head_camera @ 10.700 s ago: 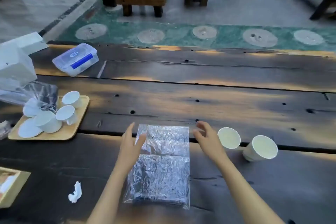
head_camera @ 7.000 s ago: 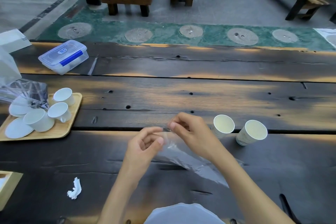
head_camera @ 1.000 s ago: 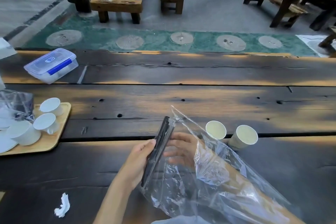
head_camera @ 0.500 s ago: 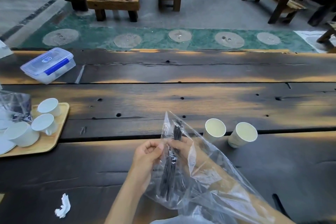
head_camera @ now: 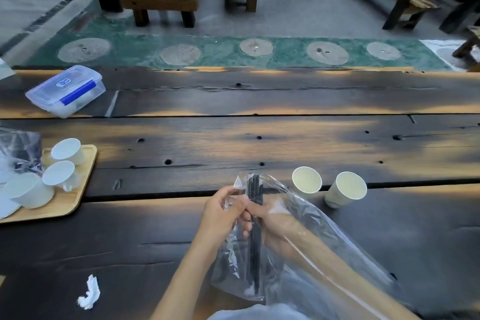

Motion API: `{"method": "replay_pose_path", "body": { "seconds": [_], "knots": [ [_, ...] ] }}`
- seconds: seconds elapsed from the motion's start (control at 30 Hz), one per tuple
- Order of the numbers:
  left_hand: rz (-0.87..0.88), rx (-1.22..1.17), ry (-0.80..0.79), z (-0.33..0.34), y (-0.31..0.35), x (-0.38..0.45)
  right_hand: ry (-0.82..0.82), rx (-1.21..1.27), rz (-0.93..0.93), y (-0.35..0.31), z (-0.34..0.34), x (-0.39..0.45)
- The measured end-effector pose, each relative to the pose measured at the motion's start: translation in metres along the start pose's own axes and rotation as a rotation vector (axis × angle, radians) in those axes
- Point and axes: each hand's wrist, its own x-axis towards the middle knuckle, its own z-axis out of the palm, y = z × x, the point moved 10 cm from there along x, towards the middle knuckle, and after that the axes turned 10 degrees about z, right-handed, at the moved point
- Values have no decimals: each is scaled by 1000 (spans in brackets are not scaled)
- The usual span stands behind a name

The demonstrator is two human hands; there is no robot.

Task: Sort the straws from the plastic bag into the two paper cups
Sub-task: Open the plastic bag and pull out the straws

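Observation:
A clear plastic bag [head_camera: 322, 247] is held up over the near part of the dark wooden table. A bundle of black straws [head_camera: 254, 236] stands nearly upright inside it, tips at the bag's mouth. My left hand [head_camera: 220, 213] pinches the bag's left edge near the mouth. My right hand [head_camera: 272, 223] is inside the bag, its forearm sleeved by the plastic, fingers closed around the straw bundle. Two empty paper cups stand just right of the bag's mouth: the left cup [head_camera: 306, 180] and the right cup [head_camera: 346, 189], which tilts slightly.
At the left a wooden tray [head_camera: 75, 200] carries several white cups and lids, with another crinkled plastic bag [head_camera: 18, 150] behind it. A lidded plastic box [head_camera: 66, 89] sits far left. A crumpled white scrap [head_camera: 89, 293] lies near the front edge. Benches stand beyond the table.
Over the last second the straw bundle turned from slanted to nearly upright in the bag. My left hand shifted from the straws to the bag's edge, and my right hand closed around the bundle.

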Motion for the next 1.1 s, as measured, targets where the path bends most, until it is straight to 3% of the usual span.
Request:
{"method": "replay_pose_path", "body": {
  "seconds": [0.17,0.23,0.3,0.4,0.87,0.97,1.1],
  "knots": [
    [50,211,279,-41,-15,13,45,156,75,-1,-15,-5],
    [12,209,336,-52,-26,14,-36,354,74,0,-14,-11],
    [-12,197,392,-62,-34,13,-98,375,51,-5,-15,-16],
    [-58,135,473,-76,-45,10,-3,251,23,-13,-26,-12],
    [-183,14,822,-140,-100,-13,253,400,-314,-71,-72,-17],
    [-257,-70,930,-157,-125,-31,268,507,-348,-74,-84,-10],
    [-394,-397,1140,-181,-166,-62,281,553,-341,-78,-95,1]
  ]
}}
